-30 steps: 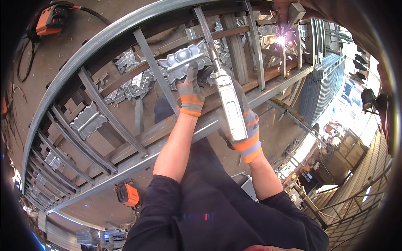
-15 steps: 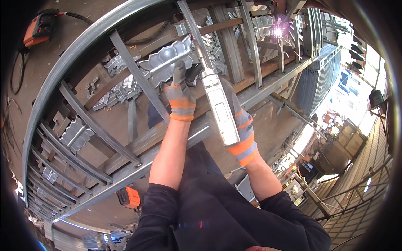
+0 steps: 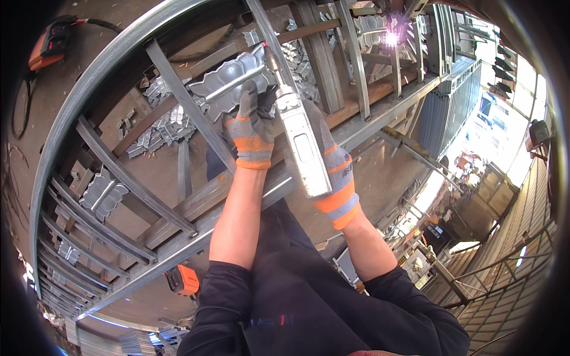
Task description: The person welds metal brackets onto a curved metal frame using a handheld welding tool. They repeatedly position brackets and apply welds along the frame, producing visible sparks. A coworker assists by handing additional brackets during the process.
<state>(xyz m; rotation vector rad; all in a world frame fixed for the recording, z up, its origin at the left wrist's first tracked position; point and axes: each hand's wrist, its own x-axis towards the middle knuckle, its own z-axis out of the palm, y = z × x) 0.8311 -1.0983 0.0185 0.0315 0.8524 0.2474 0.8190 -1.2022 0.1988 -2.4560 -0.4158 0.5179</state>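
My left hand (image 3: 252, 127), in a grey and orange glove, grips an ornate cast metal leaf ornament (image 3: 228, 80) and presses it against a bar of the curved steel gate frame (image 3: 89, 83). My right hand (image 3: 332, 172), gloved the same way, holds a silver cylindrical power tool (image 3: 303, 145) whose nose points at the ornament close to my left fingers. Both forearms come up from my dark sleeves at the lower edge.
A pile of similar leaf ornaments (image 3: 160, 127) lies under the frame; another one (image 3: 104, 193) is fixed between bars at left. An orange machine (image 3: 50, 41) with a cable sits top left, an orange tool (image 3: 184, 279) below. A bright welding arc (image 3: 390, 38) flares at the back.
The view has shifted so hands and ornament sit lower and more central. Both hands keep their grips; the tool's nose stays close to the ornament.
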